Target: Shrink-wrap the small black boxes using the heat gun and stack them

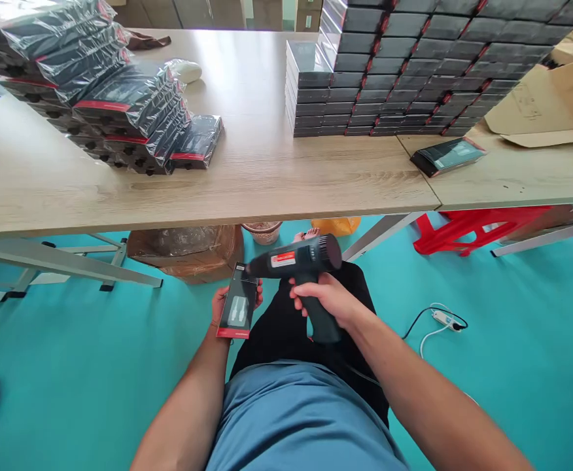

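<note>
My right hand (322, 296) is wrapped round the handle of a dark heat gun (296, 258), which lies level with its nozzle pointing left. In my left hand (219, 302) is a flat black box (239, 304) with a red band at its lower end and a pale picture on its face. The fingers and thumb grip it by the sides. The nozzle is close to the box's upper right corner; whether they touch I cannot tell. Both are held above my lap, in front of the table edge.
Film-wrapped boxes (129, 98) are piled on the table (247, 190) at left. A tall stack of black boxes (414, 78) stands at right, with a single box (447, 156) before it. Below are a carton (188, 252), a red stool (473, 229) and a power strip (446, 320).
</note>
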The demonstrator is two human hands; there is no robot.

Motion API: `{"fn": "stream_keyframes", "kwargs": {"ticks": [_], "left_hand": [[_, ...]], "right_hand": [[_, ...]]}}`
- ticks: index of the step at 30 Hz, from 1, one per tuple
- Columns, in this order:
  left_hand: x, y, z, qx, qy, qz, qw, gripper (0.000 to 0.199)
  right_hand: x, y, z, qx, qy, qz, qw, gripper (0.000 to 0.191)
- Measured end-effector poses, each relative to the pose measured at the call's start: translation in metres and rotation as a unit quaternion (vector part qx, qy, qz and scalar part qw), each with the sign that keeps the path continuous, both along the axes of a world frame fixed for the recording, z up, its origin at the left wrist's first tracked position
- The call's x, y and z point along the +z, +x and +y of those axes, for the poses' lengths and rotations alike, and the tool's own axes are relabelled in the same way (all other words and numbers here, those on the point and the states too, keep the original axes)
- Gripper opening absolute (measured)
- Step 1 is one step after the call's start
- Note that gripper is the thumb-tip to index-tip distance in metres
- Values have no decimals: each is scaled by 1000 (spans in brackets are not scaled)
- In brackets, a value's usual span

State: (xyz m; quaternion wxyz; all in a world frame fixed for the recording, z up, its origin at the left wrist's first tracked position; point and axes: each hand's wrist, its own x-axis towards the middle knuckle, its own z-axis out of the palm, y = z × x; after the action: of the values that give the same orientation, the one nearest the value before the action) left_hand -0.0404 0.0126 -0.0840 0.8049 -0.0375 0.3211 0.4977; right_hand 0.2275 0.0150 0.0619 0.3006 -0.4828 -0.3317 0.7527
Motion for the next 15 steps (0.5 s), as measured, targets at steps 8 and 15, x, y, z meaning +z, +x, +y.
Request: {"fn": "stream_keyframes", "kwargs": {"ticks": [8,15], "left_hand": [[42,-28,-5,-40,-14,43,998,65],[137,-38,14,-123,124,59,983,72]], "right_hand": [[6,48,-29,221,-25,14,975,25],[-77,86,-46,-99,-89,17,991,34]]}}
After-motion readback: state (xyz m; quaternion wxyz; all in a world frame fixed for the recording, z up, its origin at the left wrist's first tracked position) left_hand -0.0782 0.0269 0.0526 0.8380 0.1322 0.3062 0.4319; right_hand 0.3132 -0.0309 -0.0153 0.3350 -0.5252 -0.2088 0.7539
